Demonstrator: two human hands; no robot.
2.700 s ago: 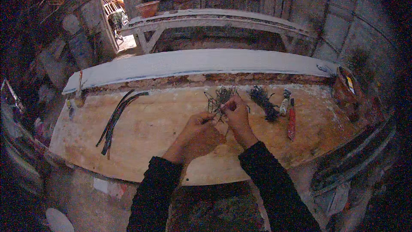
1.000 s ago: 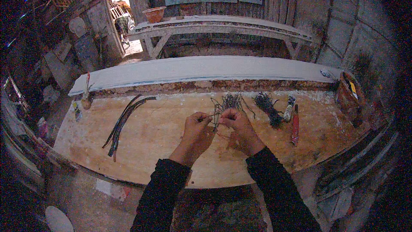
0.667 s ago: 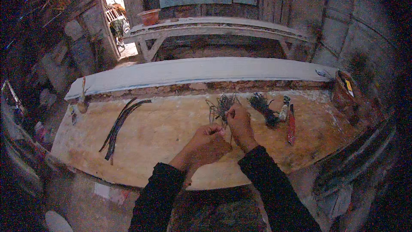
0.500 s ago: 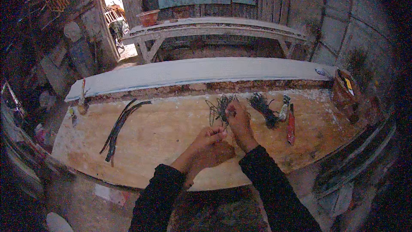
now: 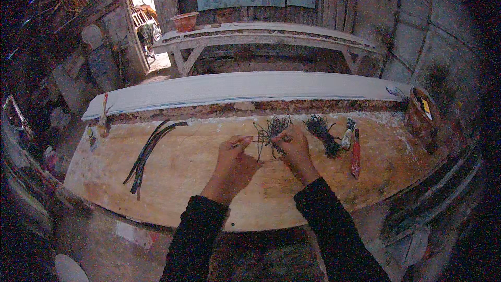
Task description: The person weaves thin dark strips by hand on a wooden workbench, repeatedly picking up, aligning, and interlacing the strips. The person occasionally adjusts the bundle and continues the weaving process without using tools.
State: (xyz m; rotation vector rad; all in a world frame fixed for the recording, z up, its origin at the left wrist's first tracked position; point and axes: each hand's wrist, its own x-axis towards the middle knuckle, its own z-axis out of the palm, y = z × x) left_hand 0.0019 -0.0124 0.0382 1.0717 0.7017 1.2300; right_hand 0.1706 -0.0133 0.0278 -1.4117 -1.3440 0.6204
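Head view: our left hand (image 5: pixel 233 157) has drawn away from the wire tangle (image 5: pixel 270 131) mid-desk (image 5: pixel 182 177), pinching one strand taut; the right hand (image 5: pixel 292 146) grips the tangle, so a strand is separating.

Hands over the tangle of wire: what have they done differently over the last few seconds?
The left hand has drawn slightly leftward, away from the right hand, pulling a thin strand out of the tangle of dark wire; before, both hands were close together at it. The right hand still grips the tangle. The dark strips, second wire bundle and red-handled tool lie unmoved on the wooden bench.
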